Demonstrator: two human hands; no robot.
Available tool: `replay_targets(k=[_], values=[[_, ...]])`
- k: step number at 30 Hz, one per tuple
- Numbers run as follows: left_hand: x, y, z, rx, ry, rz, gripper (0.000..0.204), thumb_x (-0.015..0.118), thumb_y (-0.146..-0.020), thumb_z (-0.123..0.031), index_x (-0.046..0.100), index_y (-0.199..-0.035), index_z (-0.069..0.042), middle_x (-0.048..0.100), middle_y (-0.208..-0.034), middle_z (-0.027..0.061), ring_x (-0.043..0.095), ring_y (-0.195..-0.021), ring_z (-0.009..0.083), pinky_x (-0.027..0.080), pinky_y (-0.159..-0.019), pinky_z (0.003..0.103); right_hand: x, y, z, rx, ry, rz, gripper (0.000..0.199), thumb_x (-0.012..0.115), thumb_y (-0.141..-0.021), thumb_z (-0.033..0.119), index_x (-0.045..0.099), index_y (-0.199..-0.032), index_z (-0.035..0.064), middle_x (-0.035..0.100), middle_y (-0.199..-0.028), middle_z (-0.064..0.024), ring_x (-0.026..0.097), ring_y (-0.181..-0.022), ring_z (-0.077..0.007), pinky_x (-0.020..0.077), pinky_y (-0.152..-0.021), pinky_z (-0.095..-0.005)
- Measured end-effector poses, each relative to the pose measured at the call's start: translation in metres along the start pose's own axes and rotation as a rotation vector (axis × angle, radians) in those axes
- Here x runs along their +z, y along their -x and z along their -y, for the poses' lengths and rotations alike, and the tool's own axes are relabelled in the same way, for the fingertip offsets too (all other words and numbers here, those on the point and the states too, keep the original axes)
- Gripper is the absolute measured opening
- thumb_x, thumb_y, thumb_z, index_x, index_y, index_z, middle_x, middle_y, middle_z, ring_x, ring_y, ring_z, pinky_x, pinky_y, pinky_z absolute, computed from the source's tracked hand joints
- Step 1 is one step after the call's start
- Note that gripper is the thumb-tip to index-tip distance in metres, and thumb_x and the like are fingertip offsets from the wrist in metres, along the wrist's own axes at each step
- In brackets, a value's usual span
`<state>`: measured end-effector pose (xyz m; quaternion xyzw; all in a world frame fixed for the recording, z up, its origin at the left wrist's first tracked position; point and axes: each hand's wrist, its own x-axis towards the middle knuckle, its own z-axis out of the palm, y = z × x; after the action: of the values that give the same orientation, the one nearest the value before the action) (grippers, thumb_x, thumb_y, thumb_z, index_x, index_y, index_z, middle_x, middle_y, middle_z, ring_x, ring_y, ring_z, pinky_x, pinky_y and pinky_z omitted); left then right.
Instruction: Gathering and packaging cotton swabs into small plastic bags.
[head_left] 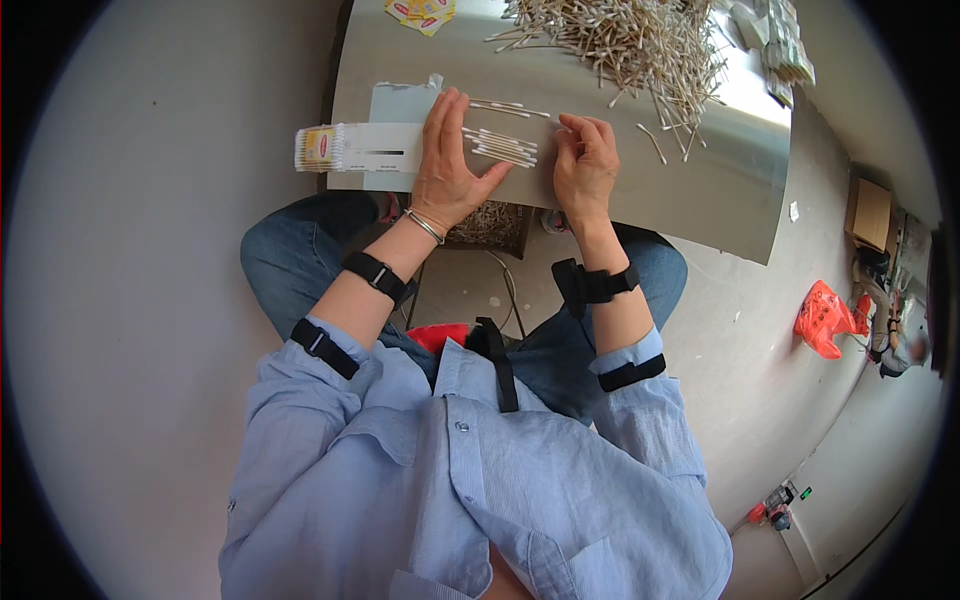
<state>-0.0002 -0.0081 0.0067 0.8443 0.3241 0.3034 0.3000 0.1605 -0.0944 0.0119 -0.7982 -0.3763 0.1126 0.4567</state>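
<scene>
My left fingers (452,130) lie together, thumb apart, beside white-tipped, tan-stemmed cotton swabs (503,148) on the grey metal table (700,203). My right fingers (590,135) curl opposite; can't tell if pinching. Step, I judge: aligning swabs; calls for even pressure.

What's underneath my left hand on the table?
At your left hand, a white printed strip reaches its left side and cotton swabs show on its right. Whatever lies directly beneath the hand is covered, so I can't tell.

Red bag (820,322), brown cardboard box (872,215).
</scene>
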Motion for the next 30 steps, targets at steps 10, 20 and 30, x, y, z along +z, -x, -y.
replay_targets(k=[10, 20, 30], values=[[-0.002, 0.0, 0.005, -0.059, 0.132, -0.023, 0.078, 0.069, -0.079, -0.01, 0.026, -0.143, 0.0, 0.035, -0.144, 0.0209, 0.034, -0.135, 0.0329, 0.03, -0.112, 0.039, 0.018, 0.007, 0.001, -0.033, -0.265, -0.105, 0.033, 0.046, -0.093, 0.003, 0.052, -0.125, -0.0028, 0.055, -0.127, -0.0169, 0.052, -0.119, -0.0284, 0.0401, -0.102, -0.0347], [0.004, -0.022, 0.006, -0.235, 0.439, -0.083, 0.047, 0.044, -0.096, -0.009, 0.034, -0.14, 0.002, 0.043, -0.141, 0.0209, 0.04, -0.132, 0.0331, 0.031, -0.11, 0.038, 0.041, -0.003, 0.026, 0.095, -0.536, -0.092, 0.04, 0.037, -0.102, 0.022, 0.048, -0.132, -0.002, 0.053, -0.132, -0.0151, 0.047, -0.124, -0.024, 0.0334, -0.106, -0.0329], [0.008, -0.018, 0.008, -0.232, 0.523, -0.09, 0.043, 0.041, -0.097, -0.008, 0.038, -0.138, 0.001, 0.047, -0.138, 0.0202, 0.043, -0.13, 0.0318, 0.035, -0.107, 0.038, 0.046, -0.019, 0.016, 0.025, -0.515, -0.031, 0.026, 0.053, -0.094, 0.015, 0.06, -0.115, 0.0017, 0.061, -0.117, -0.0133, 0.052, -0.117, -0.0251, 0.0399, -0.1, -0.0343]])
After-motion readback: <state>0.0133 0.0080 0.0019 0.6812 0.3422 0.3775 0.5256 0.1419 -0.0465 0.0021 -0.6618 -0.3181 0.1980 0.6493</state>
